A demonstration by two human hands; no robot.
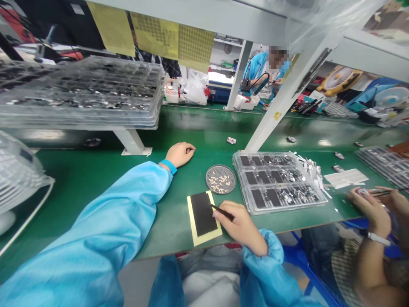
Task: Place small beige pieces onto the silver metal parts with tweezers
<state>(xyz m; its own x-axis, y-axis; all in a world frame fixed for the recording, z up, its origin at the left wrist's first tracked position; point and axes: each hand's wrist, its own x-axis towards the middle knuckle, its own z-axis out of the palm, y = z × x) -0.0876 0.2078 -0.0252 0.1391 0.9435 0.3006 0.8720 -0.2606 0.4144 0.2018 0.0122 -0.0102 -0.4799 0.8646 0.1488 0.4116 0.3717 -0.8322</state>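
My right hand (241,224) is closed around dark tweezers (223,211), whose tips reach the right part of a black rectangular sheet (203,215). The sheet lies on a pale yellow backing (207,237) near the front edge of the bench. Further back, my left hand (179,154) rests at the rear of the bench with its fingers curled in; what they hold, if anything, is hidden. Just beyond the black sheet lies a round grey perforated dish (220,167) with several small beige pieces (220,183) in it.
To the right sits a clear compartment tray (252,209) of dark parts and strips. Stacked trays (128,117) stand on a raised shelf at left, above a white fan (19,175). Small devices (231,140) lie along the green conveyor. A co-worker's hands (372,204) work at right.
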